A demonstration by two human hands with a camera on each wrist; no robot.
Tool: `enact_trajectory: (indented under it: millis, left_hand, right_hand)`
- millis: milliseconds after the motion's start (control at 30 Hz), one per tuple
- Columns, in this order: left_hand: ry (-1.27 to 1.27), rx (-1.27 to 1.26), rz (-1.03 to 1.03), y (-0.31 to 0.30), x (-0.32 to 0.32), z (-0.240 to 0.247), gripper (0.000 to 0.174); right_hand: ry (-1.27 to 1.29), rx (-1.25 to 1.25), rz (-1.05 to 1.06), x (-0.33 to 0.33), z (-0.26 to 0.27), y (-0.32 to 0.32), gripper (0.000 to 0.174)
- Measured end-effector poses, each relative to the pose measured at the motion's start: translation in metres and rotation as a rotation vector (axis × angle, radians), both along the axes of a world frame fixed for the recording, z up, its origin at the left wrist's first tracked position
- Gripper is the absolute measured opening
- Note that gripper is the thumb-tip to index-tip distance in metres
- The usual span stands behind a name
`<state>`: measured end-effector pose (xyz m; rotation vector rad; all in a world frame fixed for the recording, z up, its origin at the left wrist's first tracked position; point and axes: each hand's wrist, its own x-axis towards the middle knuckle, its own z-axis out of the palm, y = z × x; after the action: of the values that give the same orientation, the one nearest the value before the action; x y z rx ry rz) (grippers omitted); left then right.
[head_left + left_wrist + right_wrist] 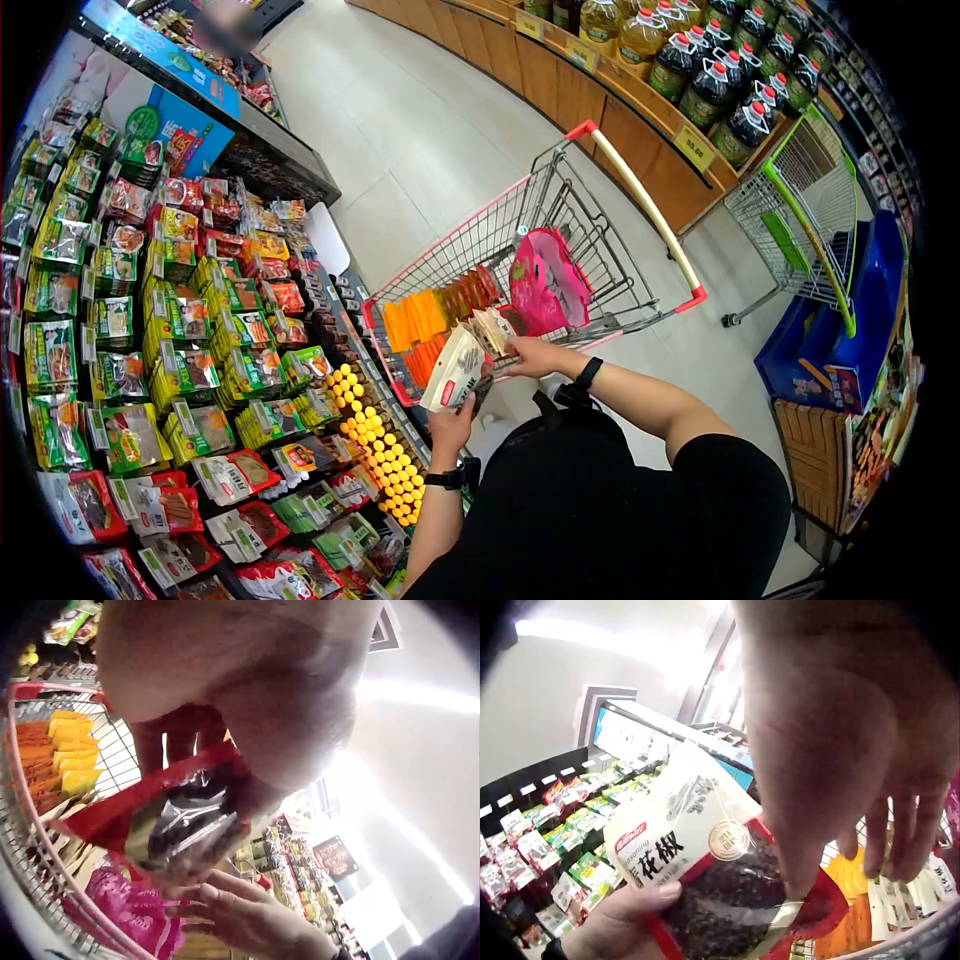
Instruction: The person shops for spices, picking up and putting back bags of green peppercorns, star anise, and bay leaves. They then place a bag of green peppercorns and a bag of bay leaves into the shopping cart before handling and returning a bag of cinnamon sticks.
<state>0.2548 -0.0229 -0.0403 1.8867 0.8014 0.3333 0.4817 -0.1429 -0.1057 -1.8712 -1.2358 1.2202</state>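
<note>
My left hand (pixel 452 425) grips a white and red packet of Sichuan peppercorns (pixel 457 368) by its side, with the thumb on its front in the right wrist view. Dark peppercorns show through the packet's clear window (pixel 727 900). My right hand (pixel 537 356) is at the packet's lower end, its fingers fairly straight and spread, the thumb right at the red edge. Below both hands is the shopping cart (pixel 640 190). Cream packets (pixel 889 907), yellow packets (pixel 413 320) and orange packets (pixel 847 930) lie in rows in it, beside a bright pink bag (pixel 545 275).
Racks of hanging packets (pixel 190 320) fill the left side, with yellow-capped bottles (pixel 380 440) along their edge. Large oil bottles (pixel 700 80) stand on a wooden shelf (pixel 560 90) at the back. A second cart (pixel 800 215) and a blue display box (pixel 830 340) stand at right.
</note>
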Motion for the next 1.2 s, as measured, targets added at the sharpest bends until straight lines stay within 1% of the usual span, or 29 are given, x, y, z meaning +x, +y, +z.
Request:
enact_trajectory:
  millis: [33,100,133,200,233,267,300,367,433,467,533,567,600,633,667,700,733,767,833,867,900,933,967,1000,1067,1100,1133,1167,1200]
  left_hand:
    - [0.05,0.109,-0.047,0.004,0.001,0.003,0.042]
    - [0.058,0.098,-0.076,0.013,0.011,0.01,0.042]
    - [0.062,0.09,-0.094,0.017,0.014,0.013,0.043]
    - [-0.032,0.058,-0.175,0.019,0.025,0.02,0.045]
    - [-0.083,0.044,-0.212,0.022,0.03,0.024,0.046]
    - [-0.026,-0.029,-0.309,0.023,0.035,0.038,0.05]
    - [-0.066,0.114,-0.493,0.029,0.039,0.039,0.052]
    - [-0.059,0.303,-0.576,0.03,0.041,0.051,0.049]
    - [-0.106,0.233,-0.615,0.043,0.038,0.049,0.043]
    - [-0.133,0.203,-0.635,0.053,0.039,0.048,0.04]
    - [-0.161,0.334,-0.631,0.07,0.034,0.048,0.034]
    - [-0.173,0.39,-0.629,0.076,0.03,0.046,0.032]
    - [-0.172,0.339,-0.541,0.08,0.025,0.043,0.026]
    - [-0.174,0.354,-0.528,0.09,0.02,0.039,0.039]
    - [-0.157,0.36,-0.465,0.095,0.017,0.041,0.053]
    - [-0.137,0.364,-0.404,0.1,0.013,0.042,0.068]
    - [-0.1,0.337,-0.334,0.105,0.007,0.037,0.101]
    - [-0.035,0.332,-0.295,0.111,0.002,0.03,0.119]
    - [-0.01,0.157,-0.244,0.122,-0.011,0.009,0.13]
    - [0.054,0.131,-0.243,0.125,-0.015,0.014,0.128]
    - [-0.043,-0.171,-0.286,0.128,-0.02,0.001,0.125]
    - [-0.142,-0.468,-0.317,0.131,-0.025,-0.018,0.122]
    - [-0.246,-0.759,-0.339,0.136,-0.031,-0.029,0.119]
    - [-0.15,-0.699,-0.39,0.144,-0.035,-0.025,0.106]
    - [-0.176,-0.647,-0.327,0.157,-0.039,-0.02,0.101]
    - [-0.186,-0.622,-0.299,0.161,-0.043,-0.021,0.098]
    - [-0.253,-0.649,-0.263,0.168,-0.048,-0.052,0.093]
    - [-0.278,-0.664,-0.249,0.175,-0.051,-0.054,0.094]
    - [-0.305,-0.679,-0.236,0.18,-0.051,-0.056,0.094]
  right_hand:
    - [0.042,-0.013,-0.001,0.0,-0.006,-0.001,0.069]
    - [0.391,-0.1,0.061,0.004,0.032,-0.001,0.073]
    - [0.579,-0.089,0.056,-0.004,0.037,-0.001,0.074]
    - [0.932,-0.054,0.046,-0.011,0.045,-0.001,0.077]
    - [1.039,-0.012,0.003,-0.019,0.042,0.0,0.073]
    - [1.155,0.051,-0.01,-0.025,0.036,0.002,0.07]
    - [1.269,0.115,-0.021,-0.028,0.03,0.005,0.068]
    - [1.25,0.08,-0.306,-0.035,0.019,0.003,0.065]
    - [1.381,0.222,-0.397,-0.038,0.006,0.002,0.081]
    - [1.41,0.227,-0.469,-0.039,0.022,0.001,0.086]
    - [1.489,0.224,-0.604,-0.046,0.073,0.007,0.094]
    - [1.48,0.25,-0.651,-0.051,0.085,0.014,0.093]
    - [1.441,0.274,-0.652,-0.058,0.084,0.019,0.093]
    - [1.401,0.295,-0.655,-0.065,0.08,0.02,0.092]
    - [1.443,0.35,-0.565,-0.07,0.059,0.022,0.091]
    - [1.466,0.298,-0.566,-0.074,0.052,0.022,0.085]
    - [1.367,0.288,-0.498,-0.08,0.04,0.027,0.083]
    - [1.27,0.271,-0.43,-0.088,0.033,0.032,0.081]
    - [1.16,0.299,-0.268,-0.096,0.047,0.043,0.075]
    - [1.109,0.253,-0.282,-0.103,0.057,0.048,0.077]
    - [1.059,0.205,-0.291,-0.11,0.064,0.05,0.08]
    - [1.076,0.098,-0.281,-0.114,0.052,0.05,0.092]
    - [0.963,0.069,-0.275,-0.119,0.059,0.053,0.086]
    - [0.848,0.044,-0.262,-0.122,0.072,0.059,0.079]
    - [0.69,0.039,-0.291,-0.126,0.078,0.063,0.07]
    - [0.763,0.022,-0.397,-0.128,0.062,0.06,0.068]
    - [0.761,0.027,-0.482,-0.131,0.049,0.05,0.065]
    - [0.756,0.033,-0.569,-0.134,0.054,0.051,0.062]
    - [0.768,-0.031,-0.63,-0.134,0.062,0.05,0.053]
